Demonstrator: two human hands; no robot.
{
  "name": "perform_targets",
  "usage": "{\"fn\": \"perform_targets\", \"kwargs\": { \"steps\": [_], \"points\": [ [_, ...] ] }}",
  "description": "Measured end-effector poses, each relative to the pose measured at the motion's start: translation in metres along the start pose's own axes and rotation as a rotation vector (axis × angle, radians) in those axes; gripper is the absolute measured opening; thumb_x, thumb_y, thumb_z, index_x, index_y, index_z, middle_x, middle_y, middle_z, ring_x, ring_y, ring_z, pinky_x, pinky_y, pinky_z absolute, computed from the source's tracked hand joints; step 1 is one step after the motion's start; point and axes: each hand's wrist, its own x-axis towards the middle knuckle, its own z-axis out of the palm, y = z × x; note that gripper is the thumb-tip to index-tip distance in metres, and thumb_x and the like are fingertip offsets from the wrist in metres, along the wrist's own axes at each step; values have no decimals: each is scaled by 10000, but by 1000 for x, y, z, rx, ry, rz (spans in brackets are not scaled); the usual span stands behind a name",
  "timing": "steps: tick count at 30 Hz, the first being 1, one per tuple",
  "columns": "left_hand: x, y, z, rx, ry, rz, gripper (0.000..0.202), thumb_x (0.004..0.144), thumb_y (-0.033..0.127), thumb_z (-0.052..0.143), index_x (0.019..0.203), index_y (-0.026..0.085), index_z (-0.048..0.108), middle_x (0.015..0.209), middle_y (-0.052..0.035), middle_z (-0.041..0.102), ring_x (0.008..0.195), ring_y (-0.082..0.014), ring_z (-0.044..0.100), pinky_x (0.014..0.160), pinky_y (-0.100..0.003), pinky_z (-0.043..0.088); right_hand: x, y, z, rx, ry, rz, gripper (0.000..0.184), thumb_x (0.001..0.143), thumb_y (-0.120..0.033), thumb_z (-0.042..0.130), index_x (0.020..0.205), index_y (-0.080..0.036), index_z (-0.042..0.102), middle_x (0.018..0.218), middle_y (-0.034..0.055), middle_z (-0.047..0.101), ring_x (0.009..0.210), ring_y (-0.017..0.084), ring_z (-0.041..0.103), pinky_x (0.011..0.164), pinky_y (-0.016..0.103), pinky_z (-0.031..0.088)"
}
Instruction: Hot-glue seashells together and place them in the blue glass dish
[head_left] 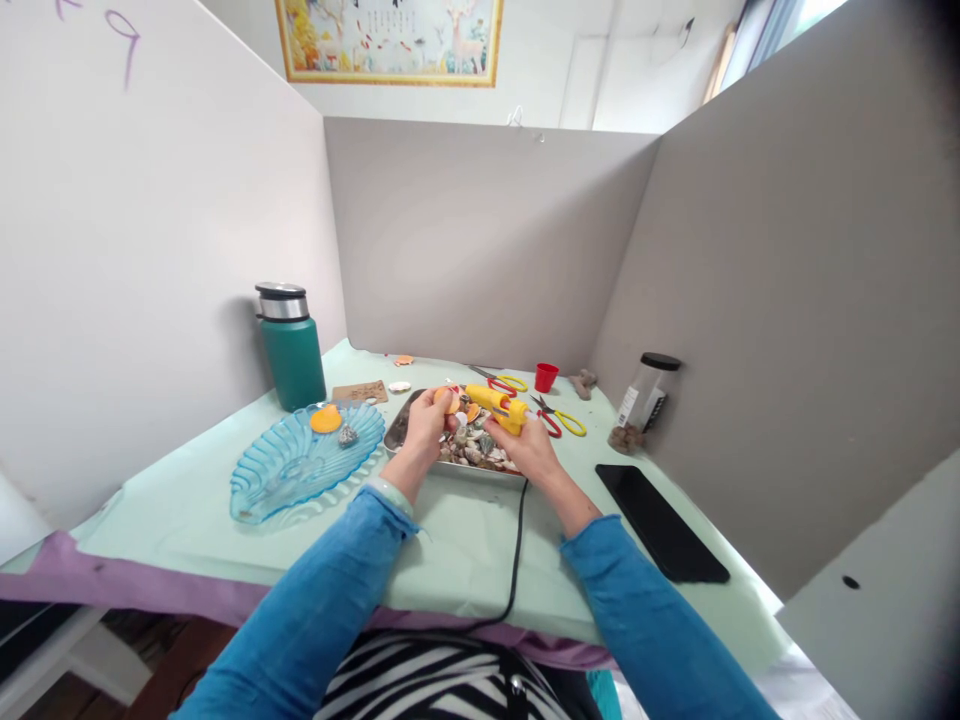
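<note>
So the orange piece (447, 401) is up in the left hand (426, 422), pinched between thumb and fingers, over the tray (465, 468). There's a pale bit (460, 421) right at those fingertips too, but can't tell if it's being held or just sits behind. The right hand (531, 448) has its fingers wrapped around the yellow glue gun (495, 402), front end angled up and toward the left fingers. Can't see the trigger, so no clue if it's being squeezed.

Tips for this bit, imo: pinch the piece by its rim so the face is free, and have the left fingertips well back from the nozzle, since it's probably hot. Tilt the piece to meet the gun, small dab, ease off before pulling away or it'll likely string. Working above the shells (476, 450) below the fingers, any drip would land on those.

Cord (519, 545) drops below the right wrist toward the body, so a bit of slack there helps. Just beyond the right fingers is a pair of scissors (559, 414), worth not elbowing. Left of the left fingers there's the blue dish (292, 478) with a yellow piece (326, 418) in it.
</note>
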Motion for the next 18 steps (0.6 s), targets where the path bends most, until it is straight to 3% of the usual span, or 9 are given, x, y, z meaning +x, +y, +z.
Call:
{"fn": "perform_targets", "kwargs": {
  "steps": [8, 18],
  "points": [
    [2, -4, -2, 50, -77, 0, 242, 741, 338, 661, 703, 171, 490, 601, 49, 518, 368, -31, 392, 381, -180, 267, 0, -1, 1, -18, -25, -22, 386, 723, -491, 669, 843, -126, 714, 725, 49, 686, 648, 177, 599, 592, 270, 453],
    [-1, 2, 1, 10, 46, 12, 232, 715, 318, 696, 757, 159, 532, 606, 44, 558, 381, -48, 434, 398, -199, 343, -2, -6, -1, 8, 25, -7, 357, 722, -481, 669, 782, -130, 701, 709, 60, 683, 654, 202, 625, 585, 281, 481]
  ]
}}
